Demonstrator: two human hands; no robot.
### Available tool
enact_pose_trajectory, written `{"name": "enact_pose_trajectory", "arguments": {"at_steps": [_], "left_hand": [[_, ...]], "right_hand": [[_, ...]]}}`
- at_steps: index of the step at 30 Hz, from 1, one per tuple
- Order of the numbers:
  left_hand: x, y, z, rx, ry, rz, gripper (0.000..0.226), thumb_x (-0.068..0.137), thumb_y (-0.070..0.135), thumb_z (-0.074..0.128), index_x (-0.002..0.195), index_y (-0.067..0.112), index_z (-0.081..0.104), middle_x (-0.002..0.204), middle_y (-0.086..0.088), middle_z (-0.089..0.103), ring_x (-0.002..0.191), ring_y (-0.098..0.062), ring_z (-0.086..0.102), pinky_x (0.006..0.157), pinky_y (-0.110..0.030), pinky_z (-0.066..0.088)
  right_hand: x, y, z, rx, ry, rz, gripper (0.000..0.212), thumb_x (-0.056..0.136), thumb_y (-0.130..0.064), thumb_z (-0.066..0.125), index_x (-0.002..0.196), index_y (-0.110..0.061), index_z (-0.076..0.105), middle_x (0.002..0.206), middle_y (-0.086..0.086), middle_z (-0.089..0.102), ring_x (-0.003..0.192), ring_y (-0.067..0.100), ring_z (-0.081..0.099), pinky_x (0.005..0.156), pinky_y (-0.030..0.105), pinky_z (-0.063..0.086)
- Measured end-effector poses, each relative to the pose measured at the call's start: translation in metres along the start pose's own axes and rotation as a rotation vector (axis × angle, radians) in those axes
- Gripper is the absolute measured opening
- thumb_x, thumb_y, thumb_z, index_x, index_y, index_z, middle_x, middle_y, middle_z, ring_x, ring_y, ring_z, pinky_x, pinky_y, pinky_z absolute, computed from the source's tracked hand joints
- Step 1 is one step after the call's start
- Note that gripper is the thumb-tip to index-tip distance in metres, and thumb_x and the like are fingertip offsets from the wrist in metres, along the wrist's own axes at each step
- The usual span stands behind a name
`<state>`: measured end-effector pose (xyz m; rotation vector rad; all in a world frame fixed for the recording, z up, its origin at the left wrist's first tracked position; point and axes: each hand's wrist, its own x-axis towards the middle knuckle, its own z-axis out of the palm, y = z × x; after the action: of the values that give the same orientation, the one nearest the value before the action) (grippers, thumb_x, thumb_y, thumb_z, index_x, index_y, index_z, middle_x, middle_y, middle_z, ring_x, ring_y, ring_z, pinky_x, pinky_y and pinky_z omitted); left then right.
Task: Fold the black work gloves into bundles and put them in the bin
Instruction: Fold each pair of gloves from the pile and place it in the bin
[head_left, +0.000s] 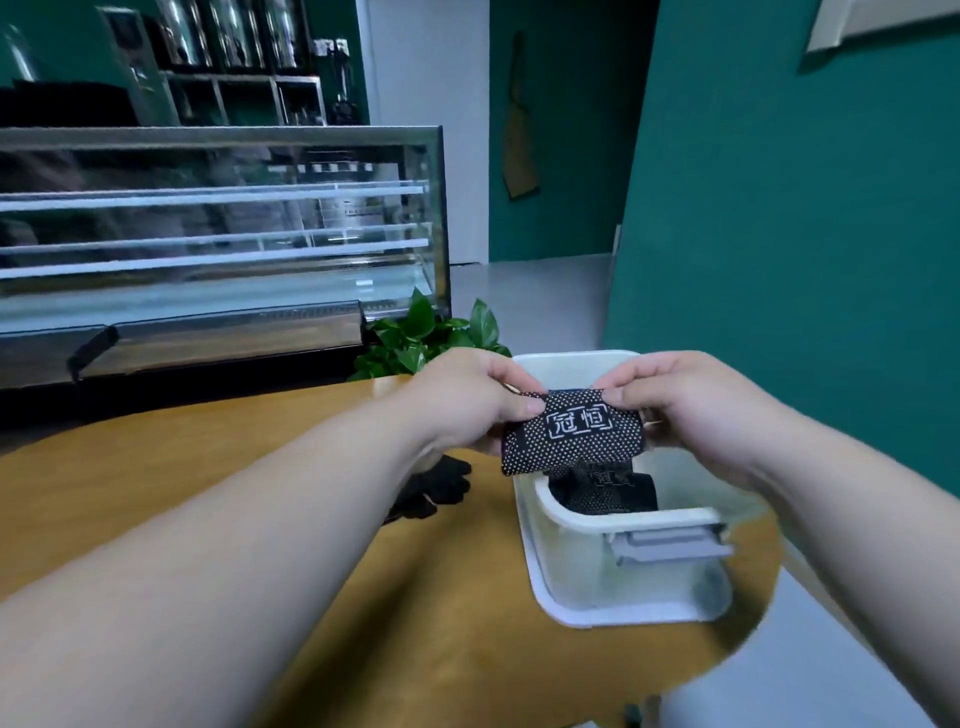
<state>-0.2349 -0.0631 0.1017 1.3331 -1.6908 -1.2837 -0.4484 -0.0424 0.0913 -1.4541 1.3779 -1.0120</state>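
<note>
**A:** What do you have hold of?

**B:** A folded black work-glove bundle with white dots and a white printed mark. My left grip pinches its upper left corner, thumb on the front, fingers curled behind. My right grip pinches the upper right corner the same way. Both are closed tight on the fabric.

**A:** Where is it?

**B:** In the air, over the white translucent plastic bin, which sits on the round wooden counter at my one o'clock.

**A:** Anything inside?

**B:** A second dotted black bundle, right below the one I hold. I cannot tell whether they touch.

**A:** And around the bin?

**B:** Loose black gloves lie on the counter at the bin's nine o'clock, partly hidden by my left wrist. A grey latch hangs on its six o'clock rim. A green leafy plant stands at its eleven o'clock, with a long glass display case beyond, towards ten.
</note>
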Motion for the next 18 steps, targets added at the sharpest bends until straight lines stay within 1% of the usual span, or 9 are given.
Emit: {"name": "enact_pose_trajectory", "arguments": {"at_steps": [4, 6, 8, 10, 12, 13, 15, 16, 18], "left_hand": [[0.064, 0.007, 0.018, 0.324, 0.035, 0.024, 0.006, 0.087, 0.012, 0.074, 0.090, 0.016, 0.076, 0.090, -0.001, 0.074, 0.084, -0.014, 0.065, 0.072, -0.025, 0.052], [0.090, 0.009, 0.028, 0.452, 0.018, 0.038, 0.005, 0.086, 0.016, 0.075, 0.092, 0.017, 0.076, 0.095, 0.000, 0.073, 0.095, -0.017, 0.064, 0.081, -0.026, 0.051], [0.109, 0.009, 0.038, 0.632, -0.019, 0.041, 0.015, 0.088, 0.020, 0.073, 0.102, 0.015, 0.075, 0.105, -0.001, 0.071, 0.103, -0.020, 0.062, 0.090, -0.029, 0.050], [0.125, 0.007, 0.047, 0.820, -0.050, 0.048, 0.022, 0.089, 0.024, 0.072, 0.108, 0.013, 0.072, 0.109, -0.004, 0.070, 0.105, -0.023, 0.062, 0.093, -0.033, 0.052], [0.138, 0.003, 0.055, 1.002, -0.048, 0.063, 0.020, 0.089, 0.025, 0.068, 0.105, 0.014, 0.072, 0.107, -0.005, 0.070, 0.102, -0.024, 0.064, 0.087, -0.034, 0.055], [0.142, 0.002, 0.058, 1.077, -0.041, 0.065, 0.019, 0.088, 0.024, 0.064, 0.103, 0.016, 0.071, 0.105, -0.004, 0.070, 0.100, -0.024, 0.064, 0.079, -0.032, 0.054], [0.148, -0.002, 0.065, 1.178, -0.044, 0.067, 0.018, 0.087, 0.023, 0.059, 0.099, 0.016, 0.070, 0.101, -0.001, 0.070, 0.096, -0.023, 0.063, 0.066, -0.027, 0.046], [0.151, -0.003, 0.068, 1.200, -0.047, 0.069, 0.017, 0.085, 0.024, 0.059, 0.097, 0.017, 0.070, 0.098, 0.000, 0.069, 0.094, -0.023, 0.062, 0.067, -0.028, 0.044], [0.156, -0.006, 0.072, 1.215, -0.060, 0.070, 0.017, 0.084, 0.028, 0.062, 0.096, 0.018, 0.070, 0.096, 0.001, 0.069, 0.092, -0.023, 0.063, 0.076, -0.031, 0.048]], "right_hand": [[0.043, 0.018, -0.022, -0.179, 0.077, 0.068, 0.018, 0.089, -0.003, 0.061, 0.081, -0.012, 0.073, 0.075, 0.008, 0.065, 0.070, 0.021, 0.053, 0.059, 0.029, 0.042], [0.059, 0.025, -0.027, -0.246, 0.097, 0.119, 0.020, 0.088, -0.003, 0.058, 0.078, -0.013, 0.072, 0.074, 0.006, 0.065, 0.069, 0.021, 0.053, 0.056, 0.027, 0.041], [0.072, 0.031, -0.030, -0.323, 0.090, 0.172, 0.020, 0.087, -0.002, 0.054, 0.081, -0.008, 0.072, 0.076, 0.014, 0.066, 0.066, 0.025, 0.054, 0.056, 0.030, 0.042], [0.083, 0.034, -0.030, -0.434, 0.078, 0.203, 0.020, 0.086, -0.002, 0.052, 0.093, 0.000, 0.071, 0.087, 0.025, 0.069, 0.065, 0.028, 0.059, 0.057, 0.034, 0.048], [0.092, 0.035, -0.026, -0.508, 0.081, 0.229, 0.021, 0.088, -0.005, 0.054, 0.103, -0.002, 0.069, 0.096, 0.022, 0.070, 0.068, 0.029, 0.064, 0.060, 0.035, 0.058], [0.095, 0.035, -0.023, -0.542, 0.075, 0.239, 0.020, 0.089, -0.006, 0.053, 0.102, -0.002, 0.067, 0.093, 0.020, 0.069, 0.067, 0.029, 0.065, 0.057, 0.034, 0.059], [0.099, 0.035, -0.015, -0.658, 0.059, 0.275, 0.018, 0.090, -0.003, 0.046, 0.086, -0.001, 0.063, 0.076, 0.019, 0.063, 0.060, 0.031, 0.063, 0.047, 0.029, 0.051], [0.101, 0.036, -0.012, -0.729, 0.057, 0.283, 0.019, 0.090, -0.001, 0.043, 0.080, -0.002, 0.059, 0.071, 0.019, 0.061, 0.060, 0.033, 0.063, 0.047, 0.030, 0.048], [0.105, 0.039, -0.010, -0.825, 0.061, 0.282, 0.019, 0.088, -0.002, 0.043, 0.077, -0.003, 0.058, 0.070, 0.018, 0.062, 0.063, 0.035, 0.065, 0.052, 0.034, 0.051]]}}
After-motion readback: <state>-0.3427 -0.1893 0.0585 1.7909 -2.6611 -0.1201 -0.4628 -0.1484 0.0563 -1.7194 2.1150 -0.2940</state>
